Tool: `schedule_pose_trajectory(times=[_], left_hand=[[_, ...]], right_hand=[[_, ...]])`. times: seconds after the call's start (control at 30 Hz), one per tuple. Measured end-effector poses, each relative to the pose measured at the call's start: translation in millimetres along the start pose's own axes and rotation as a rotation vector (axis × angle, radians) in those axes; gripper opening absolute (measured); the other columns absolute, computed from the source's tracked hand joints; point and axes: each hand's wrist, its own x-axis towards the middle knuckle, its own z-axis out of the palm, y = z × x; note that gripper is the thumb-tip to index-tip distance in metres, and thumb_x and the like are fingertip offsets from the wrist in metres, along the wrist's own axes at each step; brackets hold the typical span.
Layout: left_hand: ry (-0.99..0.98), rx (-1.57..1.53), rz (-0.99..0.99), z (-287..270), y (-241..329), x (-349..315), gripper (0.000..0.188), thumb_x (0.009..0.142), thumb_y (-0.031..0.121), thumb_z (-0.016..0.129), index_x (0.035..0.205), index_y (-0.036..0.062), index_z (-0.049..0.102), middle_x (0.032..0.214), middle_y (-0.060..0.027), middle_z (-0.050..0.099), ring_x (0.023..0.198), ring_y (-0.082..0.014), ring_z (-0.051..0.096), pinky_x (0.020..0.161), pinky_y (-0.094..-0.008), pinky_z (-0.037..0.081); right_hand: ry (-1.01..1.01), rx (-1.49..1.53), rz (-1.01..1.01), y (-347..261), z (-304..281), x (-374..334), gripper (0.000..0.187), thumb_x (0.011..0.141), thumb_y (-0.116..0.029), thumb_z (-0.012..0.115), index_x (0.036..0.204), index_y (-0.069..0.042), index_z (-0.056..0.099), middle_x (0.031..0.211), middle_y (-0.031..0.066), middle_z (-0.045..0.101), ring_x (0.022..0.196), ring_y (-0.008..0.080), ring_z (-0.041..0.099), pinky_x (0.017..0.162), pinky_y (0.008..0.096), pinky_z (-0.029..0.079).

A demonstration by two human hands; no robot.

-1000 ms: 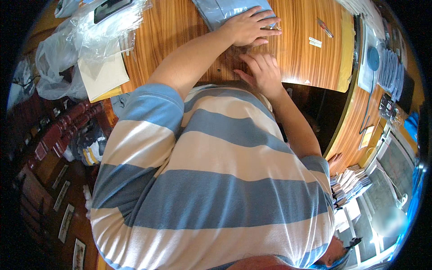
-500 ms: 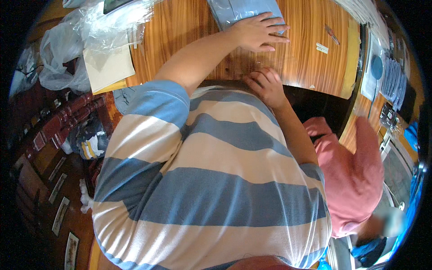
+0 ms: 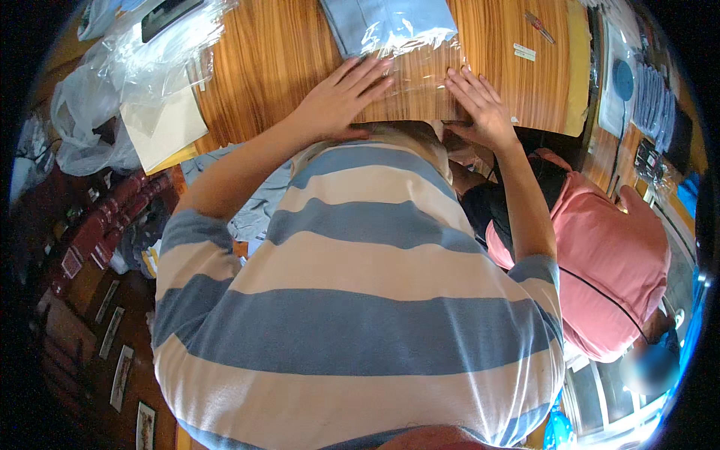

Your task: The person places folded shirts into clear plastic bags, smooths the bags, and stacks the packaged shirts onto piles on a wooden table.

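Left hand (image 3: 341,99) and right hand (image 3: 482,111), fingers extended, gripping nothing, flank the near end of the clear bag (image 3: 420,73) holding the folded blue garment (image 3: 394,21) on the table (image 3: 262,67); uneven pressing could crease the bag.

Dark phone (image 3: 169,16) on clear plastic (image 3: 150,64); cream sheet (image 3: 166,129); white label (image 3: 524,52) near small tool (image 3: 538,28); person in pink (image 3: 611,266)
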Motion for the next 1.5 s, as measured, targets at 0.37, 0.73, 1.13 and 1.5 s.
schedule_pose_trajectory(times=[0.37, 0.73, 1.13, 1.5], left_hand=[[0.099, -0.260, -0.043, 9, 2, -62, 0.048, 0.095, 0.019, 0.068, 0.141, 0.0108, 0.059, 0.148, -0.0176, 0.055, 0.136, -0.0330, 0.054, 0.117, -0.0507, 0.040], [0.782, -1.332, -0.899, 2, -58, 20, 0.021, 0.104, 0.016, 0.065, 0.112, -0.0028, 0.072, 0.101, -0.0110, 0.076, 0.088, -0.0179, 0.073, 0.075, -0.0292, 0.060], [0.858, -0.700, -0.973, 24, -58, 38, 0.025, 0.108, 0.022, 0.055, 0.099, 0.0011, 0.066, 0.085, -0.0097, 0.070, 0.075, -0.0188, 0.069, 0.065, -0.0350, 0.053], [0.822, -0.316, -1.018, 17, -47, 42, 0.021, 0.102, 0.019, 0.060, 0.090, 0.0016, 0.064, 0.083, -0.0218, 0.066, 0.077, -0.0423, 0.063, 0.069, -0.0493, 0.050]], right_hand=[[0.296, 0.220, 0.026, -35, 25, -19, 0.027, 0.079, -0.006, 0.079, 0.106, -0.010, 0.077, 0.115, 0.0019, 0.076, 0.115, 0.0282, 0.067, 0.100, 0.0418, 0.050], [0.911, 1.246, 0.655, -36, 14, 115, 0.040, 0.095, -0.008, 0.076, 0.128, 0.003, 0.056, 0.104, 0.0138, 0.076, 0.099, 0.0126, 0.068, 0.089, 0.0279, 0.054], [0.764, 0.857, 0.730, -18, 49, 122, 0.029, 0.106, -0.026, 0.063, 0.097, 0.000, 0.073, 0.075, 0.0066, 0.071, 0.068, 0.0144, 0.066, 0.065, 0.0319, 0.054], [0.559, 0.675, 0.768, 2, 29, 146, 0.037, 0.109, -0.033, 0.056, 0.094, -0.001, 0.066, 0.065, 0.0040, 0.065, 0.052, 0.0113, 0.061, 0.050, 0.0288, 0.051]])
